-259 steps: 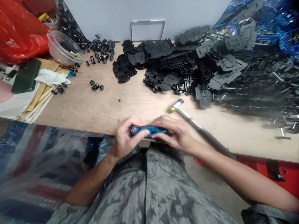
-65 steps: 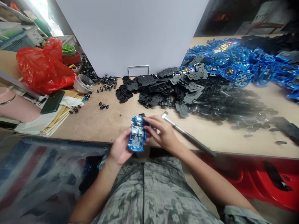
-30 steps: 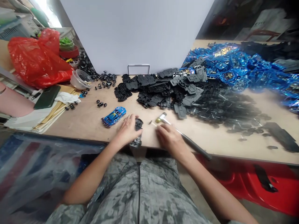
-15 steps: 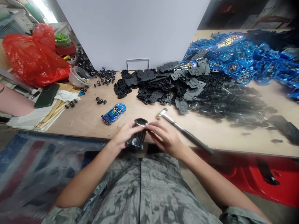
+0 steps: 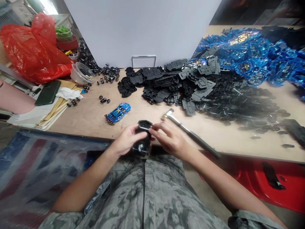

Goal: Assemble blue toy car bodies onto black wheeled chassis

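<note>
My left hand (image 5: pixel 127 140) is closed around a black toy car chassis (image 5: pixel 142 148), its thumb lying across the top. The chassis is held just off the table's front edge, over my lap. At its upper right side, the fingertips of my right hand (image 5: pixel 170 137) are pinched together and touch the edge. What sits between them is too small to make out. A finished-looking blue toy car (image 5: pixel 118 113) rests on the table beyond my left hand. Close by on the right lies a hammer (image 5: pixel 190 133) with a dark handle.
Black chassis plates (image 5: pixel 164 84) are piled mid-table. Wheel axles (image 5: pixel 238 106) and blue car shells (image 5: pixel 257 60) are heaped on the right. A loose wheel set (image 5: pixel 105 100), a clear tub (image 5: pixel 82 73), a phone (image 5: pixel 48 93) and a red bag (image 5: pixel 35 54) are on the left.
A thin silvery rod seen across the chassis at my fingertips no longer shows. The chassis has tilted slightly in my left hand. The whole view has shifted a little.
</note>
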Available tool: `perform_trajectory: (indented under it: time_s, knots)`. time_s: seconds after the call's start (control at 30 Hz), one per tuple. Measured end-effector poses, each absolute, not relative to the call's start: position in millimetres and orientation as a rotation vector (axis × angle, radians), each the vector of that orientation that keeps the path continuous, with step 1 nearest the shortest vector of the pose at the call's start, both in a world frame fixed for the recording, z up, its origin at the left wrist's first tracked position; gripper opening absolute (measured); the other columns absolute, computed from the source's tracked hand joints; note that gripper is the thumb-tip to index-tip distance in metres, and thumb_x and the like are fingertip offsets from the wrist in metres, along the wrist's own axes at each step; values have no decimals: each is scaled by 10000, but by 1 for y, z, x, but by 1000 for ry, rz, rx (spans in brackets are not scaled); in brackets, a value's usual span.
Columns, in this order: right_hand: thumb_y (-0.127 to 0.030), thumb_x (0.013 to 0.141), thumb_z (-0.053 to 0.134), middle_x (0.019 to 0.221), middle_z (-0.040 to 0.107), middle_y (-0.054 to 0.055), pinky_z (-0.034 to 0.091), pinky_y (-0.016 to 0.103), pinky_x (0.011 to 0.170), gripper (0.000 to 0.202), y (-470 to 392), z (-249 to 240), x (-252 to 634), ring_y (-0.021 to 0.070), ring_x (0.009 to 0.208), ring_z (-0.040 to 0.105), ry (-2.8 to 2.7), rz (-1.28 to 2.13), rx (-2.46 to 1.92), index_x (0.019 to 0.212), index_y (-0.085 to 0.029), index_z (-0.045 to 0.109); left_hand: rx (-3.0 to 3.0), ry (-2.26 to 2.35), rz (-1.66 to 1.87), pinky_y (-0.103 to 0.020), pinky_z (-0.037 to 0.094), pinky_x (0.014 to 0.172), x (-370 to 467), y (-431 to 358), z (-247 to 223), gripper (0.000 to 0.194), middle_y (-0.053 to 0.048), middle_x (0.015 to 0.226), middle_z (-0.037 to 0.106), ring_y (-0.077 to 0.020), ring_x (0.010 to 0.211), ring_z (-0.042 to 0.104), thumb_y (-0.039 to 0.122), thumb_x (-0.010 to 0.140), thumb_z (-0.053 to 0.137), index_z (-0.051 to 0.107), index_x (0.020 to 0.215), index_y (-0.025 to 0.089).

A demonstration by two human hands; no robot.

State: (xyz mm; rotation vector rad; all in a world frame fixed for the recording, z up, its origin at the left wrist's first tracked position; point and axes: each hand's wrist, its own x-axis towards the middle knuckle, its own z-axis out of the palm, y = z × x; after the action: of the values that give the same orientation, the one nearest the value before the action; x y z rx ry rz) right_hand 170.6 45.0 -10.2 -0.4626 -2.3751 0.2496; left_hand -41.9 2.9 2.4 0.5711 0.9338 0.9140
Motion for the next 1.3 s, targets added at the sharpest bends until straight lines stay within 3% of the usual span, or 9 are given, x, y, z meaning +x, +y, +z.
perform_trajectory:
  time_s: [0.1,0.3,0.63,0.7,0.83,0.93,1.1,1.23,1.3]
  knots:
    - [-80,991,470,1113,666,148,504,628,1051,435,45,-12,171,239,1041,656,-2376,281,-475,1402,-208,533,587,941,907,-347,644,720,-43,2,1,375,-95,925,798,-256,766,791,250,744,877,703,1054,130]
    - [-104,1000,475,1124,663,146,509,621,1063,439,48,-15,172,233,1059,653,-2372,279,-436,1425,-205,527,553,932,925,-372,652,723,-41,0,-1,402,-107,1005,797,-307,861,795,254,714,894,696,1042,131]
    - [-107,1000,480,1140,661,153,514,641,1056,453,48,-14,168,248,1089,655,-2435,355,-442,1440,-206,519,531,968,923,-331,648,634,-40,-3,-4,439,-70,855,781,-248,702,779,332,729,890,677,1062,140]
    - [-95,998,471,1145,661,151,554,599,1013,474,48,-13,166,254,1102,653,-2426,388,-443,1455,-216,511,489,981,929,-338,650,607,-39,-3,-4,429,-78,842,778,-247,688,776,395,778,849,675,1076,140]
    - [-90,997,496,1176,646,135,618,399,855,494,50,-13,160,225,1066,665,-2274,483,-517,1464,-253,512,388,1003,1011,-347,655,603,-50,-10,-5,332,-97,850,789,-258,702,781,384,848,778,676,1050,142]
    - [-111,996,540,1157,646,129,602,361,811,428,61,-13,142,220,1031,662,-2155,441,-606,1402,-246,563,301,1060,1077,-326,645,572,-71,-26,-4,273,-122,802,787,-246,643,770,375,894,723,686,978,118]
    - [-203,1038,476,1144,655,164,550,372,842,263,84,-6,66,237,1005,619,-2367,312,-504,1245,-143,627,87,1265,1240,-312,656,634,-114,-60,4,213,-154,839,792,-249,766,792,273,967,614,706,986,82]
    - [-500,984,575,1148,639,207,475,495,886,456,83,4,1,341,1042,539,-2675,90,-650,1175,-93,651,-10,1288,1376,-346,669,732,-142,-75,11,282,-158,916,796,-231,830,790,268,1020,504,712,1019,77]
    - [-437,973,589,1137,631,217,444,529,913,393,77,2,-16,359,1057,516,-2782,2,-616,1099,-76,678,-31,1244,1448,-393,670,779,-152,-78,12,361,-171,937,794,-253,873,789,322,1042,451,712,1028,74]
